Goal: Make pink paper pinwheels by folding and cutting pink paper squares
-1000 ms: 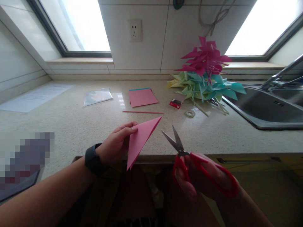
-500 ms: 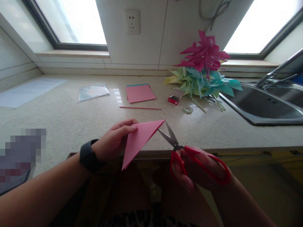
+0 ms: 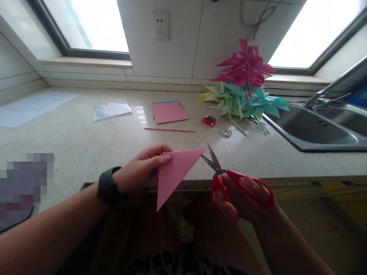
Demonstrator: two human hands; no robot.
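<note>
Since the earlier frame the red scissors [image 3: 229, 179], clamped in the right hand [image 3: 243, 198], have reached the tip of the pink paper triangle [image 3: 174, 170], which the left hand [image 3: 140, 172] pinches.

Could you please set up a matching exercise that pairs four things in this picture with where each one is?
Things:
1. pink paper triangle
2. red scissors
3. tape roll
4. pink pinwheels

Places:
A. lying flat on the counter
B. in the left hand
C. atop the pinwheel pile beside the sink
D. in the right hand

Pairs: 1-B, 2-D, 3-A, 4-C
</note>
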